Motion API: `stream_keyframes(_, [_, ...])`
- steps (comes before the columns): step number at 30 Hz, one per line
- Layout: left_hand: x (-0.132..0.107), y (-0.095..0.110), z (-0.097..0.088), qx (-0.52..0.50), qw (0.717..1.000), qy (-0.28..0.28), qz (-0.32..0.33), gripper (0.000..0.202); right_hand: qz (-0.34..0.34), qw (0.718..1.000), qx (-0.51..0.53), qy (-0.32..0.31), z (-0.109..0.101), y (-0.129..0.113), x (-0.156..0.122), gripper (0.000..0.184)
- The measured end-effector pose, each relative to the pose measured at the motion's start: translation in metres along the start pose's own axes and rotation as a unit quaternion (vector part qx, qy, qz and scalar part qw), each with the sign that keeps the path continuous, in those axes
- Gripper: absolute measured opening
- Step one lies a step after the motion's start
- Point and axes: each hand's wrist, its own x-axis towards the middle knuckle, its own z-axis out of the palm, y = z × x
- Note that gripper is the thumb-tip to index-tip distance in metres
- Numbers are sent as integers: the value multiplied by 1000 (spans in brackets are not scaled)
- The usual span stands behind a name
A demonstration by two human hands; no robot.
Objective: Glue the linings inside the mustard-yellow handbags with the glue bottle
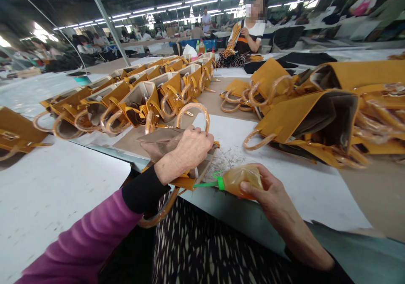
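My left hand (190,149) is closed round the top edge of a mustard-yellow handbag (164,143) that stands at the table's front edge, its wrapped handle (193,109) arching above my knuckles. My right hand (268,191) grips a soft squeeze bottle of amber glue (242,178) with a green nozzle (207,184). The nozzle tip points left at the bag's lower side, close to it or touching.
A long row of the same yellow handbags (126,98) runs back on the left. A pile of bags (316,111) lies at the right. White sheets (284,178) cover the table. A person (249,31) stands across it holding a bag; other people work further back.
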Motion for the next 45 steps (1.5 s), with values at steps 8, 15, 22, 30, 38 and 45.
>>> stream_keyframes(8, [0,0,-5,0,1000,0,-1,10,12,999,26,36,-6,7,2,45])
stream_keyframes(15, [1,-1,-3,-2,1000,0,-3,11,19,998,41,36,-2,11,3,44])
stream_keyframes(22, [2,-1,0,-4,1000,-1,-1,11,24,998,38,32,-4,11,1,46])
stream_keyframes(30, [4,0,1,-4,1000,-2,0,11,30,998,51,26,-1,9,3,46])
stream_keyframes(38, [5,0,-2,-6,1000,-8,-1,12,16,1000,10,20,2,-2,-8,43])
stream_keyframes(45, [4,0,-2,-7,1000,-5,3,10,-47,992,-75,91,-1,-14,-6,45])
